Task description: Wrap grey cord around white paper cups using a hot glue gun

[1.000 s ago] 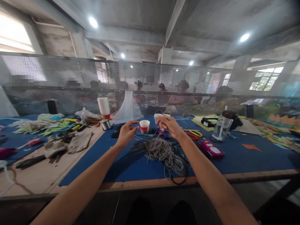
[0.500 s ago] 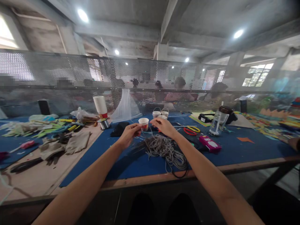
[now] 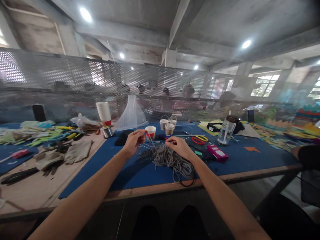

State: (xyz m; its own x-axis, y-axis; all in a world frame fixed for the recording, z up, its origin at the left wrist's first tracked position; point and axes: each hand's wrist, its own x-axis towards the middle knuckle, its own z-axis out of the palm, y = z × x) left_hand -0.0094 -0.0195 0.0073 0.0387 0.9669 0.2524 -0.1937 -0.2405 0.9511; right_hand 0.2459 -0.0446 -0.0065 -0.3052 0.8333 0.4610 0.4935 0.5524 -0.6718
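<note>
My left hand [image 3: 133,141] is raised just above the blue mat [image 3: 250,160], its fingers pinched on a thin pale wire [image 3: 151,142] that slants down toward a tangled pile of grey cord [image 3: 172,160]. My right hand [image 3: 178,146] hovers over the far edge of that pile, fingers curled and pinched on the same thin wire. A small paper cup with a red band [image 3: 150,132] stands just behind the two hands.
Two small cups with wire handles [image 3: 168,125], red and yellow scissors [image 3: 199,138], a pink box [image 3: 217,152] and a clear jar [image 3: 225,130] lie beyond. Left: stacked cups [image 3: 103,112], a metal spool [image 3: 108,131], gloves [image 3: 65,153]. A mesh screen [image 3: 50,76] backs the table; another person's sleeve [image 3: 308,156] at right.
Both hands have come down from near the handled cups toward the grey cord pile, and now pinch a thin wire between them. The camera has turned slightly right.
</note>
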